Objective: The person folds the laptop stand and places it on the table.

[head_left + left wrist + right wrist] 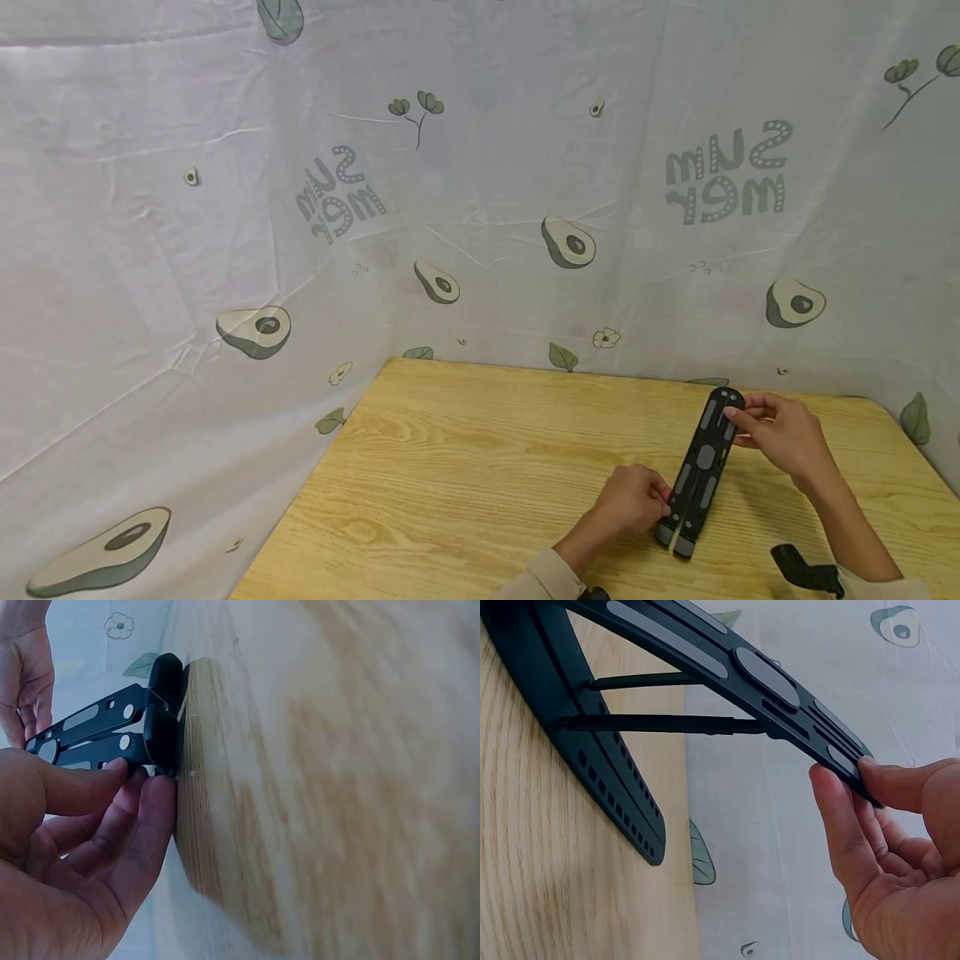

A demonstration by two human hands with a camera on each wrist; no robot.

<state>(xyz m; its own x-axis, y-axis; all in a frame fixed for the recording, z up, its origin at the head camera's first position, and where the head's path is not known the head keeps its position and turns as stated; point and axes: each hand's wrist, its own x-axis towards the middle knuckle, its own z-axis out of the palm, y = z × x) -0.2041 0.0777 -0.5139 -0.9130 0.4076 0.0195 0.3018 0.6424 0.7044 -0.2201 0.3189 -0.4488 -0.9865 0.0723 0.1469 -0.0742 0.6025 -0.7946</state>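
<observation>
A black folding laptop stand with grey pads stands tilted on the table, its two arms close together. My right hand pinches its raised far end between thumb and fingers. At the lower near end, my left hand pinches one side, thumb on top and fingertips by the front lip. In the right wrist view the top plate is lifted from the slotted base, with thin struts between them. Two stop lips show at the front end in the left wrist view.
The wood-grain table reaches back to a pale curtain printed with avocados and leaves. A black strap sits at the right wrist. The table's right edge runs beyond the right arm.
</observation>
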